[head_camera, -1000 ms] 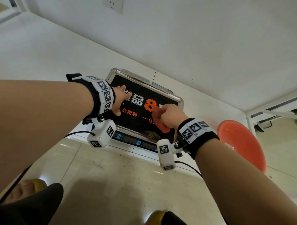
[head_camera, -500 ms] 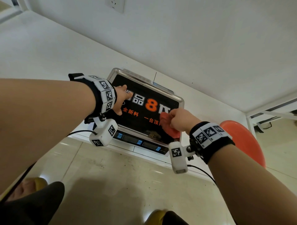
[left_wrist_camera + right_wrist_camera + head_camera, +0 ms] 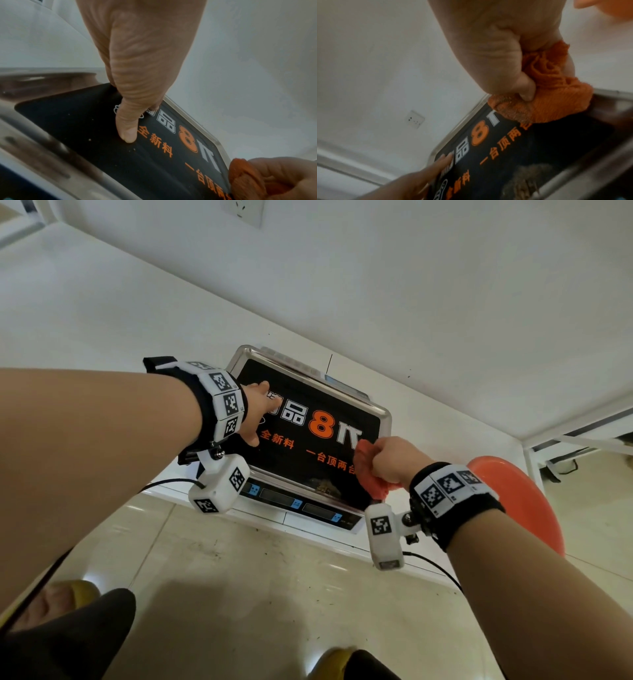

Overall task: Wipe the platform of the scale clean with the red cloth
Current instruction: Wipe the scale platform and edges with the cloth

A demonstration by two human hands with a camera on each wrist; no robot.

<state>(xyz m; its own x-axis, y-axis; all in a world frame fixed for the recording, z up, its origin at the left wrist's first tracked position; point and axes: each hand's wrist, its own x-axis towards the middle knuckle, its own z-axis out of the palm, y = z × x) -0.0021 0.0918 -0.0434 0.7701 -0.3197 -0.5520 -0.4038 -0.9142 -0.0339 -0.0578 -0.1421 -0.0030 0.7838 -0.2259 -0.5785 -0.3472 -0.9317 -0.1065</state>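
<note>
Here, red cloth (image 3: 371, 474) bunched inside right hand (image 3: 394, 460) grip, on platform (image 3: 308, 453).

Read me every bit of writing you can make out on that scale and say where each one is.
"品 8 代": top row on the black platform, its first characters hidden by the left hand.
"全新料": orange, lower left of the platform.
"一台顶两台": orange, lower right, its end under the red cloth.
Front display panel: too small to read.

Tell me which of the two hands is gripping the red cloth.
The right hand: its fingers curl round the bunched red cloth at the platform's right edge. The left hand holds nothing, pressing straight fingers on the platform.
</note>
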